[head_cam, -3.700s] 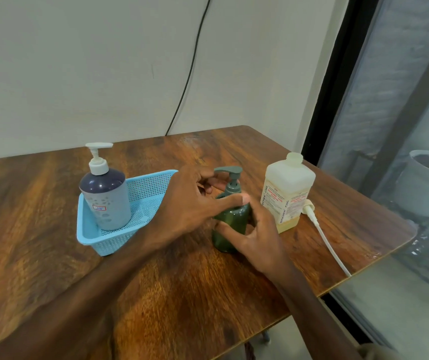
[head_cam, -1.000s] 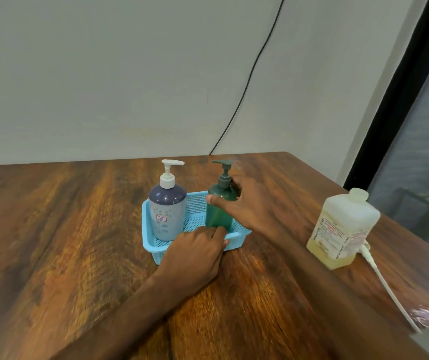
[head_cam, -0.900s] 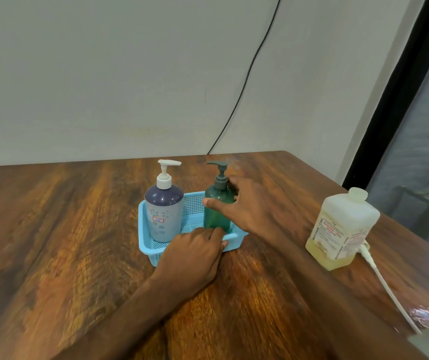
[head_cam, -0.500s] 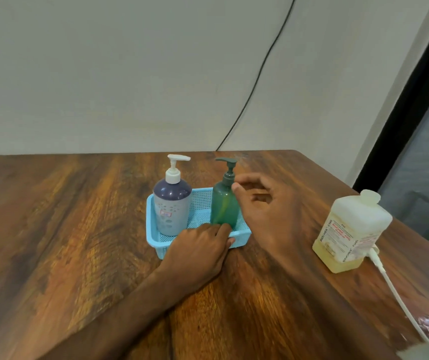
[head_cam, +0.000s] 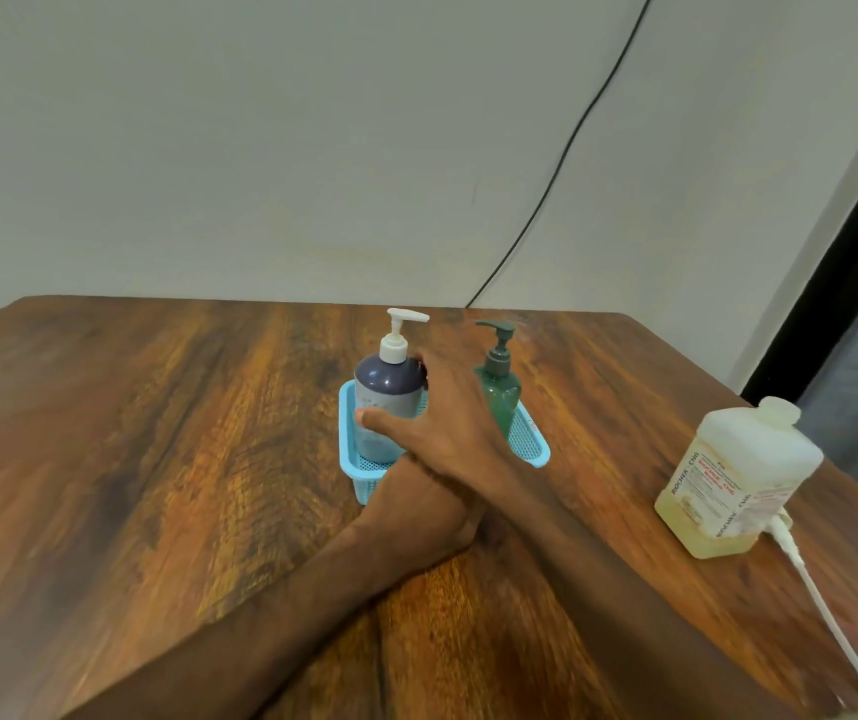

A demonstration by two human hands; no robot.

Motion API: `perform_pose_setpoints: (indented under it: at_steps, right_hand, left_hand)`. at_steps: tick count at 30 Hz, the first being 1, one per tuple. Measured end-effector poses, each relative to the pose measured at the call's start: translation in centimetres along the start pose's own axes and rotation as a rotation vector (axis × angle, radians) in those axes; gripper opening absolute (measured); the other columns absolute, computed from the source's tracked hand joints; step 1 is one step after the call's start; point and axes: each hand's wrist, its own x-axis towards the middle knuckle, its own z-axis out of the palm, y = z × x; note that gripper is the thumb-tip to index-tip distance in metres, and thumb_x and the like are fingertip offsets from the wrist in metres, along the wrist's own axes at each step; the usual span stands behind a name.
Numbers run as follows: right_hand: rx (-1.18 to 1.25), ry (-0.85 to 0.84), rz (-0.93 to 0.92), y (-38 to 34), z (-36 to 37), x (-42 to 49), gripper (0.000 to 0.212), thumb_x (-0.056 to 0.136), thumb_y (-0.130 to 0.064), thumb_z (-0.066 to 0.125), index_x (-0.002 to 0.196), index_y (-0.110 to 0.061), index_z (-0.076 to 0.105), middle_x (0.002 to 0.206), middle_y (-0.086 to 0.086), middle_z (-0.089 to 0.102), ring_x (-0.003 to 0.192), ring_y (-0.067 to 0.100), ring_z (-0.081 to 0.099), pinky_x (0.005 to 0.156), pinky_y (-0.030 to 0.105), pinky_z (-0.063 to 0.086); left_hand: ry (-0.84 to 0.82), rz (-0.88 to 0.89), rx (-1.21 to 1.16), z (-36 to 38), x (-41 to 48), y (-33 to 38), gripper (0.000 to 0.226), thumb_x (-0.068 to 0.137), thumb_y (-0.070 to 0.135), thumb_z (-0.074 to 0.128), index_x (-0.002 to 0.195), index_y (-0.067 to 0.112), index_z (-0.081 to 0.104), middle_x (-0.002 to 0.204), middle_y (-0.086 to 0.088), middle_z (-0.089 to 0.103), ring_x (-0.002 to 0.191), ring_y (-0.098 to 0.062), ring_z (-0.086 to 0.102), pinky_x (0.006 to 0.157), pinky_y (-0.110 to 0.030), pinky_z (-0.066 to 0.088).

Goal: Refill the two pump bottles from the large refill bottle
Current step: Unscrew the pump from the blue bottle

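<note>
A pump bottle [head_cam: 388, 392] with a dark purple top, grey body and white pump stands in the left end of a blue basket [head_cam: 531, 444]. A green pump bottle [head_cam: 499, 397] stands upright in the basket's right end. My right hand [head_cam: 447, 423] reaches across and grips the grey bottle, thumb on its front, fingers round its right side. My left hand [head_cam: 416, 506] lies against the basket's front wall, its fingers hidden under my right wrist. The large refill bottle [head_cam: 738, 475], capped, with yellowish liquid low in it, stands at the right.
A white cable [head_cam: 821, 610] runs from behind the refill bottle toward the table's near right edge. A black cable [head_cam: 562, 153] hangs down the wall behind the wooden table [head_cam: 157, 459]. A dark window frame borders the right side.
My right hand let go of the green bottle, now standing in the basket, and moved left onto the grey pump bottle. My left hand stayed at the basket's front.
</note>
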Motion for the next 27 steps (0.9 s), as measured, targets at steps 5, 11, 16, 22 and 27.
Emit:
perform_pose_setpoints:
  at_steps: [5, 11, 16, 22, 27]
  right_hand:
    - [0.075, 0.041, -0.009, 0.5, -0.5, 1.2, 0.062, 0.076, -0.037, 0.087, 0.128, -0.023, 0.056, 0.131, -0.002, 0.065, 0.104, 0.007, 0.056, 0.103, 0.033, 0.051]
    - [0.168, 0.232, -0.139, 0.1, -3.6, -0.3, 0.07, 0.067, -0.046, 0.091, 0.128, -0.027, 0.061, 0.126, -0.011, 0.069, 0.104, 0.006, 0.066, 0.093, 0.028, 0.059]
    - [0.255, 0.352, -0.182, -0.1, -8.8, -3.0, 0.074, 0.068, -0.039, 0.092, 0.132, -0.025, 0.057, 0.128, -0.011, 0.066, 0.107, 0.005, 0.066, 0.088, 0.019, 0.058]
    - [0.273, 0.438, -0.16, 3.4, -11.9, -8.1, 0.073, 0.065, -0.037, 0.093, 0.128, -0.03, 0.057, 0.124, -0.017, 0.066, 0.108, 0.001, 0.065, 0.082, 0.011, 0.056]
    - [0.264, 0.424, -0.078, 7.7, -12.8, -12.2, 0.074, 0.063, -0.033, 0.093, 0.128, -0.033, 0.057, 0.125, -0.018, 0.065, 0.108, -0.006, 0.062, 0.084, 0.01, 0.055]
  left_hand:
    - [-0.001, 0.0, -0.036, 0.3, 0.6, -0.2, 0.014, 0.088, 0.024, 0.062, 0.086, 0.012, 0.07, 0.077, -0.005, 0.073, 0.059, -0.02, 0.069, 0.056, -0.036, 0.061]
    - [0.087, 0.0, 0.019, 1.4, 0.6, -0.3, 0.031, 0.098, 0.034, 0.044, 0.097, 0.013, 0.066, 0.084, -0.005, 0.072, 0.066, -0.022, 0.068, 0.059, -0.038, 0.059]
    - [0.108, -0.02, 0.036, 1.6, 0.7, -0.2, 0.029, 0.101, 0.043, 0.048, 0.11, 0.02, 0.063, 0.098, 0.001, 0.073, 0.081, -0.019, 0.069, 0.063, -0.037, 0.057]
    - [0.121, -0.089, -0.12, 1.4, 0.3, 0.6, 0.038, 0.105, 0.046, 0.044, 0.132, 0.022, 0.057, 0.122, 0.004, 0.066, 0.109, -0.014, 0.06, 0.09, -0.035, 0.054]
    - [0.223, -0.125, -0.338, 0.1, 0.4, 1.8, 0.029, 0.104, 0.03, 0.054, 0.132, 0.023, 0.055, 0.13, 0.008, 0.058, 0.12, -0.006, 0.05, 0.102, -0.017, 0.037]
